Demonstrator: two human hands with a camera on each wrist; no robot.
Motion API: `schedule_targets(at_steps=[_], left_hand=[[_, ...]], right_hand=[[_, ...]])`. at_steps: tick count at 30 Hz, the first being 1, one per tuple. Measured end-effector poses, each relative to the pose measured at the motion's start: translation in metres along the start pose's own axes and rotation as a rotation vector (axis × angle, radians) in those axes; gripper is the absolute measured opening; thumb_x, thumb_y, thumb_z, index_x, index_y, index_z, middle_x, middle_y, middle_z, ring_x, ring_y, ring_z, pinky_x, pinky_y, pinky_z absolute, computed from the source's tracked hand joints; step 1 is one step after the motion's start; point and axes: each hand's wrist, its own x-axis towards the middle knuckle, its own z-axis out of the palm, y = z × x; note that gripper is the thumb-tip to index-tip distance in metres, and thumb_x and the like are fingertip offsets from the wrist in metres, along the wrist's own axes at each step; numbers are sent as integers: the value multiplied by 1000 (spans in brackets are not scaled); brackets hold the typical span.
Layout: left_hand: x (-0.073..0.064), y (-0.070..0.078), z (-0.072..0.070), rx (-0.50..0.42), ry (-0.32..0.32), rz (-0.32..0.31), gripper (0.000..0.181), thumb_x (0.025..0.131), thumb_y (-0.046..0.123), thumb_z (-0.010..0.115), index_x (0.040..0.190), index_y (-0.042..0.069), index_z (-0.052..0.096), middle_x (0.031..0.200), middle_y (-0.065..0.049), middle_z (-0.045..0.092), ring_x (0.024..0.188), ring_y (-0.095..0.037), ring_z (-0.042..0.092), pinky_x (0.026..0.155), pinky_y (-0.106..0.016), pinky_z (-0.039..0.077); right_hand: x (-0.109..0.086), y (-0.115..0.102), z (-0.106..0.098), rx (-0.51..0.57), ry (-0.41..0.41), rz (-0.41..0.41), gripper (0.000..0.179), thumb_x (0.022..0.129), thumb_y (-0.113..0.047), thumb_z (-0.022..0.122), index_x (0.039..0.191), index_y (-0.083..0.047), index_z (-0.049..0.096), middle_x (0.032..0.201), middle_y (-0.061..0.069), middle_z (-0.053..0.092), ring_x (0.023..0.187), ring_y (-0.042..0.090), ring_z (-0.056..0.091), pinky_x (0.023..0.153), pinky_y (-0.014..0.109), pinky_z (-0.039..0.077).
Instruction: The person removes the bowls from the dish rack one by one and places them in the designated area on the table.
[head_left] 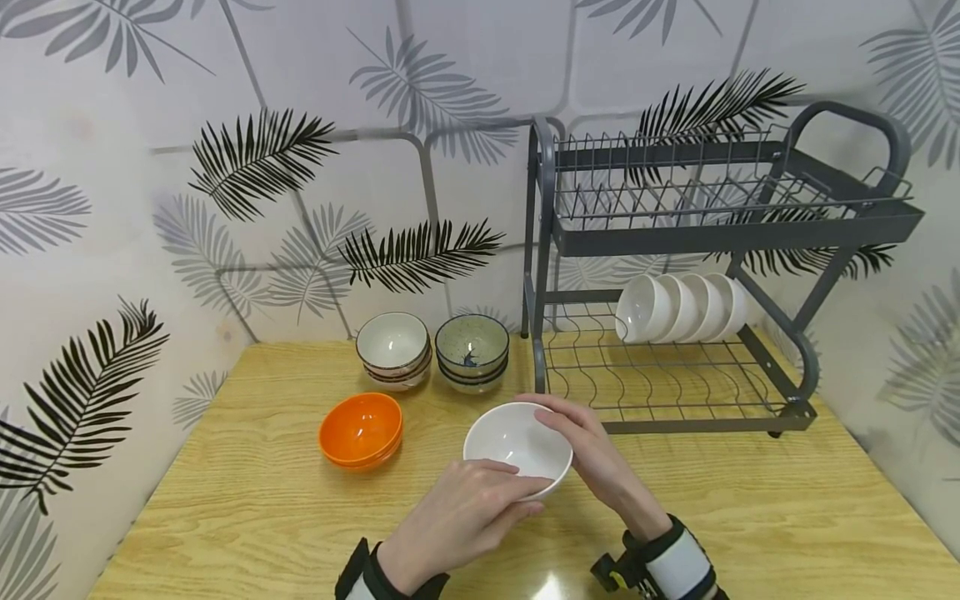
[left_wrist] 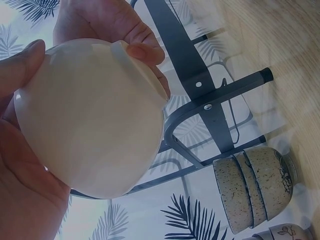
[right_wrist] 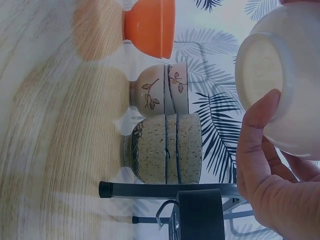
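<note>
A plain white bowl point(head_left: 510, 433) is held up over the front of the table between both hands, tilted with its inside facing up in the head view. The left hand point(head_left: 468, 512) grips the near rim, fingers over the edge. On the far right side the right hand point(head_left: 596, 458) holds it, fingers at the rim. The right wrist view shows a fingertip of that hand against the foot ring point(right_wrist: 260, 70) under the bowl. Seen from the left wrist, the smooth rounded outside of the bowl point(left_wrist: 92, 120) lies between the two hands.
A grey two-tier dish rack point(head_left: 742, 242) stands at the back right. Several white bowls point(head_left: 643, 310) lean in a row on its lower tier. Left of it are stacked speckled green bowls point(head_left: 472, 346), dark-rimmed whitish bowls point(head_left: 393, 343) with a leaf pattern and orange bowls point(head_left: 362, 429).
</note>
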Motion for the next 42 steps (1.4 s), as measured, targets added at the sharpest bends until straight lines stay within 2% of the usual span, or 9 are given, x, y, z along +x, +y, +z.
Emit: schedule_targets(at_steps=[16,30,36,42], left_hand=[[0,2,1,-6,-2,4,20,88,24,68,106,19,73,93,8,74,91,-14,67,82,-33,58],[2,-1,-1,-34,13,48,14,89,22,67,99,14,74,91,9,74,93,-11,67,96,-34,51],[3,-4,-2,-20,40,102,14,85,21,71,97,15,74,92,9,73,87,-4,67,96,-33,51],[1,-5,-2,-46,12,78,12,83,21,73,94,16,76,87,11,74,84,-5,67,90,-31,54]], right_hand=[[0,1,-2,6,-7,6,40,102,-17,44,132,8,51,126,27,54,97,26,62,68,26,59],[1,-1,-2,-24,36,-55,37,102,-11,42,128,12,53,123,32,55,92,21,65,66,25,60],[0,-4,-4,-43,47,-72,35,101,-9,42,127,11,54,123,32,55,92,23,65,67,26,60],[-1,-5,-5,-70,61,-69,36,101,-10,43,128,11,54,127,29,54,99,28,62,71,27,59]])
